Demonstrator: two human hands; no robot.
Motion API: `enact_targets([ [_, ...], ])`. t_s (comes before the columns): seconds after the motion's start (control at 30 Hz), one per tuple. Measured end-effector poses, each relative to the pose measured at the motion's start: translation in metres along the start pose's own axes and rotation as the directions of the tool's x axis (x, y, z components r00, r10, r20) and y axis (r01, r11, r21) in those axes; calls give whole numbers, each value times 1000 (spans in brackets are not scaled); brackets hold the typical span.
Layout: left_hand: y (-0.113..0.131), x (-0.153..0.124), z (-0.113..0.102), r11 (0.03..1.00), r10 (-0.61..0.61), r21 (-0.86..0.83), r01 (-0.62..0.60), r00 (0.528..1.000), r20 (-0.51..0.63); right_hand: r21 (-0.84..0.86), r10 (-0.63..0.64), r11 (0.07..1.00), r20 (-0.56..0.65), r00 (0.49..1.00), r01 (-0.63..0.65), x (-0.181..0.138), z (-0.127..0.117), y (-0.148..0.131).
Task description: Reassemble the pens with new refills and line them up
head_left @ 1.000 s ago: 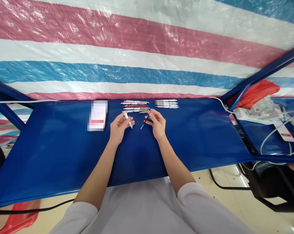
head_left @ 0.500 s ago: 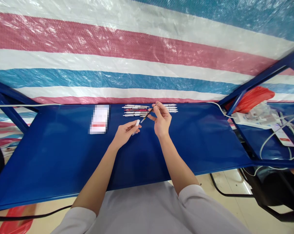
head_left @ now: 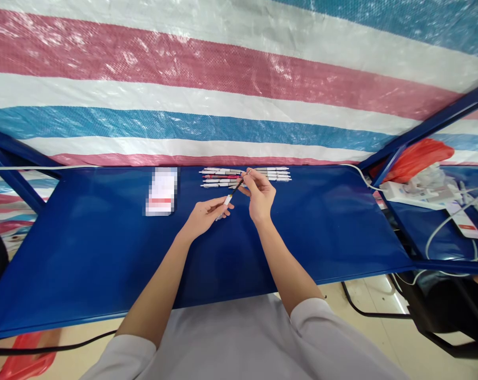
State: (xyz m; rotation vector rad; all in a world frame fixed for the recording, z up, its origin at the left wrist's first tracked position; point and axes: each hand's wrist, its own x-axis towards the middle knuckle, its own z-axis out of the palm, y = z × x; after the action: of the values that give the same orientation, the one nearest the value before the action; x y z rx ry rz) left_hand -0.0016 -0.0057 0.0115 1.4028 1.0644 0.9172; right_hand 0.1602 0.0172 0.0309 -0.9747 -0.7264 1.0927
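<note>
My left hand [head_left: 206, 216] is closed on a white pen barrel [head_left: 227, 200], which tilts up to the right. In my right hand [head_left: 260, 195] a thin dark pen refill [head_left: 237, 187] is pinched between thumb and fingers. The refill's lower end meets the barrel's upper opening and appears to be partly inside it. Behind my hands lie two groups of pens, several white and grey ones on the left [head_left: 219, 184] with a red one [head_left: 223, 178] among them, and more white pens [head_left: 280, 173] on the right, partly hidden by my right hand.
A blurred white slip or phone [head_left: 162, 191] lies left on the blue table [head_left: 104, 253]. A striped tarp [head_left: 223, 68] hangs behind. At the right are a power strip [head_left: 415, 192], white cables, a red plastic bag [head_left: 417, 158] and a phone [head_left: 464, 224].
The refill has moved down and left into the barrel's mouth, where a gap showed before. My right hand has come closer to my left. The view has shifted slightly.
</note>
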Motion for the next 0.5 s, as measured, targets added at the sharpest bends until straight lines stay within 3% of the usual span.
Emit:
enact_targets([
  [0.17, 0, 0, 1, 1000, -7, -26, 6, 1000, -6, -67, 29, 997, 109, 994, -22, -7, -1, 5],
  [0.5, -5, -1, -3, 994, -107, -25, 107, 994, -6, -57, 53, 997, 138, 989, -45, -9, -1, 17],
])
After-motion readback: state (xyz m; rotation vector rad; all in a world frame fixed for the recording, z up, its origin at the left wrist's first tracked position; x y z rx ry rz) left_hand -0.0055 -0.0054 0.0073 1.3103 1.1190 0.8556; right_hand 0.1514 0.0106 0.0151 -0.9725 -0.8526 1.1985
